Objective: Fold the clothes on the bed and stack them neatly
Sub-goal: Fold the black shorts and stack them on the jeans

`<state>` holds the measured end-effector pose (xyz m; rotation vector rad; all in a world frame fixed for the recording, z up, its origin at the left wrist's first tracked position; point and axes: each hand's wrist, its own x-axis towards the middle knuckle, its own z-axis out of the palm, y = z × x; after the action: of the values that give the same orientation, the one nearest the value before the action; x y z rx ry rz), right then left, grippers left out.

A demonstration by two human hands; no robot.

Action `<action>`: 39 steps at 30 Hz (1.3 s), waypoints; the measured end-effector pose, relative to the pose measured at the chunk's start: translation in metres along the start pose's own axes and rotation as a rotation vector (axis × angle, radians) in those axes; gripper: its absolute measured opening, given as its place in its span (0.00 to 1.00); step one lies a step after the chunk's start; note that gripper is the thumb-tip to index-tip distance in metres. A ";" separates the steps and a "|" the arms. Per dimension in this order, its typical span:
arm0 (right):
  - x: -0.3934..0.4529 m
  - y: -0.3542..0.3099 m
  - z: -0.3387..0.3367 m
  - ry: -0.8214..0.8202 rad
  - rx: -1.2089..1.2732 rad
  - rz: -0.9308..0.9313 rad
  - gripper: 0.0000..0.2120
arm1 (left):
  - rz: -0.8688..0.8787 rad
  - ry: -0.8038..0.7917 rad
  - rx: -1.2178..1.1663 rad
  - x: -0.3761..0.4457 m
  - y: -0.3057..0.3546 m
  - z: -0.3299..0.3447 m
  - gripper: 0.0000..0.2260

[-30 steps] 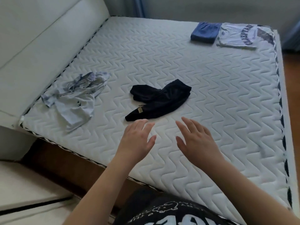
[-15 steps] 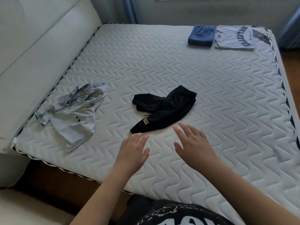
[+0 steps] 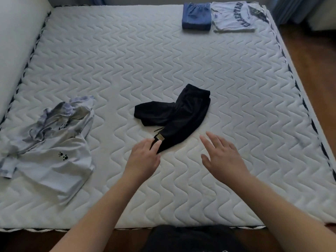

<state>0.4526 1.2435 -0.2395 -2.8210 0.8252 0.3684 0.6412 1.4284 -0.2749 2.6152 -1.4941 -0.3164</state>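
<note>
A crumpled black garment (image 3: pixel 179 117) with a tan label lies in the middle of the white quilted mattress (image 3: pixel 163 57). My left hand (image 3: pixel 143 156) is at its near end, and the fabric edge by the label sits between thumb and fingers. My right hand (image 3: pixel 221 157) hovers with spread, straight fingers just right of that end and holds nothing. A rumpled pale blue shirt (image 3: pixel 54 142) with small black paw prints lies at the left. At the far right, folded blue shorts (image 3: pixel 196 15) sit beside a folded white printed T-shirt (image 3: pixel 234 16).
A padded white headboard (image 3: pixel 16 33) runs along the left side. Wooden floor (image 3: pixel 309 60) shows past the mattress's right edge. My dark shirt (image 3: pixel 190 239) is at the bottom, against the near edge of the bed.
The view has come closer over the bed. Both hands moved forward; the left one reached the black garment's near end and took its edge. The right stays open beside it.
</note>
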 end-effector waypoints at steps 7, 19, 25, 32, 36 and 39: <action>0.067 0.001 0.048 -0.116 0.075 0.019 0.29 | 0.038 -0.078 0.009 0.080 0.021 0.060 0.22; 0.208 0.052 0.131 -0.311 0.310 0.180 0.29 | -0.114 -0.433 0.065 0.156 -0.015 0.193 0.28; 0.232 0.060 0.172 -0.399 0.359 0.199 0.29 | -0.271 -0.393 -0.039 0.198 -0.024 0.233 0.34; 0.257 0.055 0.197 -0.512 0.697 0.336 0.33 | -0.565 -0.436 -0.270 0.226 -0.047 0.259 0.32; 0.255 0.052 0.199 -0.446 0.890 0.430 0.36 | -0.616 -0.483 -0.390 0.214 -0.029 0.263 0.21; 0.253 0.043 0.201 -0.417 1.006 0.526 0.37 | -0.504 -0.401 -0.404 0.195 -0.001 0.257 0.21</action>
<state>0.5985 1.1285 -0.5076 -1.5297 1.1945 0.4241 0.6778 1.2627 -0.5491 2.6310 -0.6978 -1.1133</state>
